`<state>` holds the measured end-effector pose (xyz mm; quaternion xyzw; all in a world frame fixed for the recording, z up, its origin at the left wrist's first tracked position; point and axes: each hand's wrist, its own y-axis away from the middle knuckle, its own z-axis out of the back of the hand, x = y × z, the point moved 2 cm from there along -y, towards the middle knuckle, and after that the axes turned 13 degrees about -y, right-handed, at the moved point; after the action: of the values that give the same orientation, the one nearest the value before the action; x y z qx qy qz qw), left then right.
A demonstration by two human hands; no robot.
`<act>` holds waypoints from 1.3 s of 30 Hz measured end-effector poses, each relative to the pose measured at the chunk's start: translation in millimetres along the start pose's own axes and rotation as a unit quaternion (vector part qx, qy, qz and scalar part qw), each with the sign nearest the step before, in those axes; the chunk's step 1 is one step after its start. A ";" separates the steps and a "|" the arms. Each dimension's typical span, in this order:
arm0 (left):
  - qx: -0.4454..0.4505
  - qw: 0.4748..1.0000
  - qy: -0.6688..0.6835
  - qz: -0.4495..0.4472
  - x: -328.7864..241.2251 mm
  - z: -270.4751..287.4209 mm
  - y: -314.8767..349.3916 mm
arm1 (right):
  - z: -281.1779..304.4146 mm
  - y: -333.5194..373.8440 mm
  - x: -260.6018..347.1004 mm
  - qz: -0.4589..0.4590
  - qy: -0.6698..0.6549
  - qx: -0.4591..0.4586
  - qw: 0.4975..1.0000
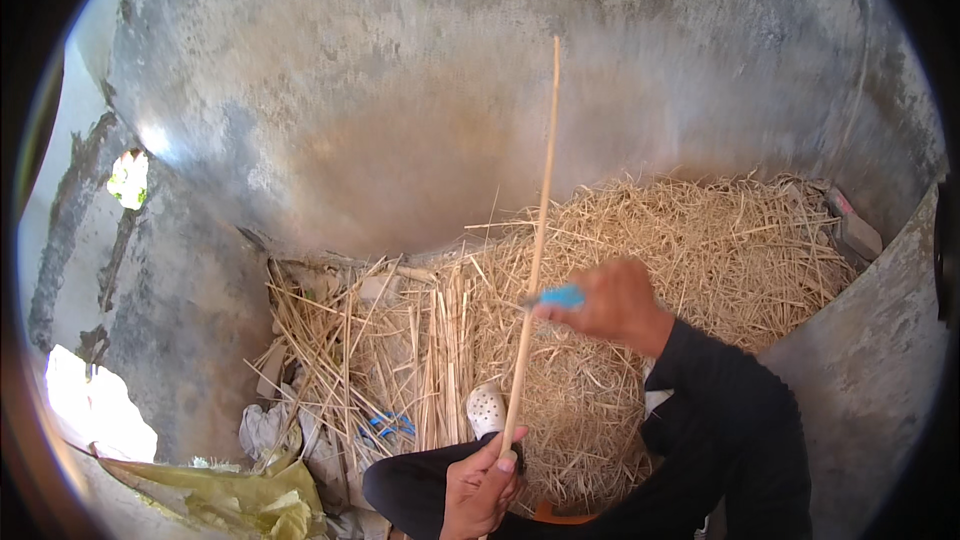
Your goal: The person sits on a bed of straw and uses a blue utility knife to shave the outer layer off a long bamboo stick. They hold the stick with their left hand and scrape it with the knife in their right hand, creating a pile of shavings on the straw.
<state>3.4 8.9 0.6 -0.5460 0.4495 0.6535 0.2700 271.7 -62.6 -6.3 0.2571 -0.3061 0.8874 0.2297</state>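
Stick [537,230] held near-upright, long axis running near to far; base pinched by left hand [483,485], right hand [610,305] closed on blue tool [560,297] at mid-shaft.

Blue tool [560,297] mostly hidden in right hand [610,305] fingers; kind can't be told. Stick [535,240] lower end covered by left hand [482,485], cut off at 6 o'clock edge. Blue item [388,425] in straw [700,240] at 7 o'clock too small to ID.

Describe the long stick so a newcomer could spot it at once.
Start at the straw pile by the grey wall. The stick rises over it, left hand at its base, right hand midway. Unlike the short tangled straws, it is single, long, straight and smooth.
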 end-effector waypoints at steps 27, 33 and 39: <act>0.029 0.999 -0.013 0.004 2.8 9.7 4.4 | 11.2 -8.1 -20.6 -0.037 0.024 -0.014 0.999; 0.002 0.996 -0.083 0.027 -10.8 6.3 9.9 | 0.1 9.8 11.4 0.074 -0.011 -0.031 0.997; 0.030 0.998 -0.059 0.007 -6.1 10.9 7.1 | -16.7 20.0 13.0 0.063 -0.017 0.032 0.997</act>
<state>-6.2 16.2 8.5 -0.4950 0.4559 0.6725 0.3079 245.3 -62.4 -18.4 0.2595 -0.2966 0.9051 0.1592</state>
